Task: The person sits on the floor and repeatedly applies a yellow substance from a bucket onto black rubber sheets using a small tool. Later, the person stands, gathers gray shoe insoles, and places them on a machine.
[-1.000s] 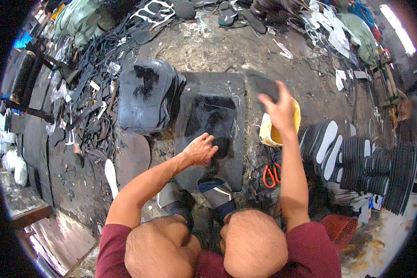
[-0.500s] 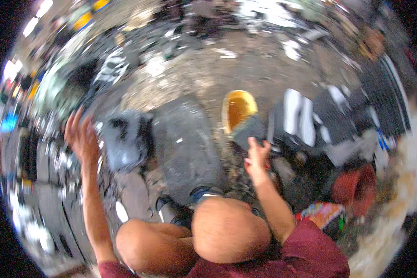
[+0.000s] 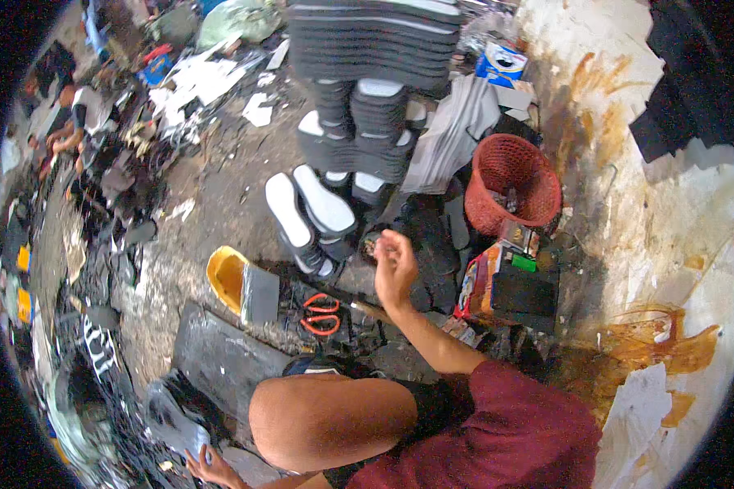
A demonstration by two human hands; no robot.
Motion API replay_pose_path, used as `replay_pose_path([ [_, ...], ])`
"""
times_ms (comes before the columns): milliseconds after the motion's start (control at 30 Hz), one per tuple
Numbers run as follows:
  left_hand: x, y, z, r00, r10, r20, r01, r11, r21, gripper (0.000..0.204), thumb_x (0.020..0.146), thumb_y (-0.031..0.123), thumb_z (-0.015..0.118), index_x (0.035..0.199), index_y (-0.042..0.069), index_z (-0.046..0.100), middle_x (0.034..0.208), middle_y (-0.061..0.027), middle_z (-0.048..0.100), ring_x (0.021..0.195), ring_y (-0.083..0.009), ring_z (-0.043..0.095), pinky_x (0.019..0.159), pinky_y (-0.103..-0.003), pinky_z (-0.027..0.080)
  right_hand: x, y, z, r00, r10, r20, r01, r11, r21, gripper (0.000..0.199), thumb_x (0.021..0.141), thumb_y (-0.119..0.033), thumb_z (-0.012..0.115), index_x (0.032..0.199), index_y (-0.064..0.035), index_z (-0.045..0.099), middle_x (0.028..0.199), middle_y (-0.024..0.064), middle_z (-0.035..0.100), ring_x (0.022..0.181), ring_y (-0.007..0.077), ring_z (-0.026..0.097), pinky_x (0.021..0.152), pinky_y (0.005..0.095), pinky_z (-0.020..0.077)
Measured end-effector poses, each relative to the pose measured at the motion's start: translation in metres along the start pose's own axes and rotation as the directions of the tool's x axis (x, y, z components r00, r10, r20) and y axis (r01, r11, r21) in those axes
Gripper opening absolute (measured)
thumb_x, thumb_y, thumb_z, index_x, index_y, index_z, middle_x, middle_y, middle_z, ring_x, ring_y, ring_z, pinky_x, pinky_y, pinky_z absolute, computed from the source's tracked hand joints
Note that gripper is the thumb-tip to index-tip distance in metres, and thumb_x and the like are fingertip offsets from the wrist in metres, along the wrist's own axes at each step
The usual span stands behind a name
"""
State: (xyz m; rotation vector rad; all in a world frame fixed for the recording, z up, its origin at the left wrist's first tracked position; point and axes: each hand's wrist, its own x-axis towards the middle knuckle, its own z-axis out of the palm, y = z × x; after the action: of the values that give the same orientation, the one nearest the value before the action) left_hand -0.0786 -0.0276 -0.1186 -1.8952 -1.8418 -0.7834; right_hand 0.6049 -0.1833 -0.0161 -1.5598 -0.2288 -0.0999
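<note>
The right hand [image 3: 395, 262] is raised with fingers half curled, holding nothing I can see. The orange-handled scissors [image 3: 321, 313] lie just to its left and lower, blades toward it. The left hand [image 3: 212, 467] rests spread on black scraps [image 3: 171, 411], far from them

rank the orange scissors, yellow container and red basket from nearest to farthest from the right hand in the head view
From the right hand:
1. Orange scissors, just below and to its left, on the ground.
2. Red basket, up and to its right, by the wall.
3. Yellow container, farther left, past the scissors.
The basket and the container are close; the container looks slightly farther.
</note>
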Motion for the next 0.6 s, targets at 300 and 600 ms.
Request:
replay_pose_path([
  [300,0.137,0.027,-0.07,0.613,0.164,0.773,0.153,0.935,-0.32,0.05,0.087,0.028,0.081,0.131,0.007,0.068,0.123,-0.016,0.07,0.104,-0.0246,0.063,0.092,-0.038,0.051,0.229,0.134,-0.026,0.736,-0.15,-0.66,-0.02,0.97,-0.243,0.022,0.089,-0.008,0.066,0.109,0.0008,0.068,0.109,0.0166,0.069,0.1,0.0295,0.068,0.089,0.0371,0.0529],
  [600,0.194,-0.015,-0.157,0.427,0.06,0.902,-0.138,0.99,-0.001,0.037,0.09,0.029,0.078,0.118,0.007,0.071,0.107,-0.0156,0.071,0.092,-0.0248,0.063,0.083,-0.039,0.052,0.328,0.163,-0.021,0.971,0.172,-0.164,-0.231,0.523,-0.82,0.073,0.088,-0.031,0.067,0.148,0.0004,0.039,0.155,0.0242,0.041,0.144,0.0409,0.038,0.114,0.0544,0.0367],
])
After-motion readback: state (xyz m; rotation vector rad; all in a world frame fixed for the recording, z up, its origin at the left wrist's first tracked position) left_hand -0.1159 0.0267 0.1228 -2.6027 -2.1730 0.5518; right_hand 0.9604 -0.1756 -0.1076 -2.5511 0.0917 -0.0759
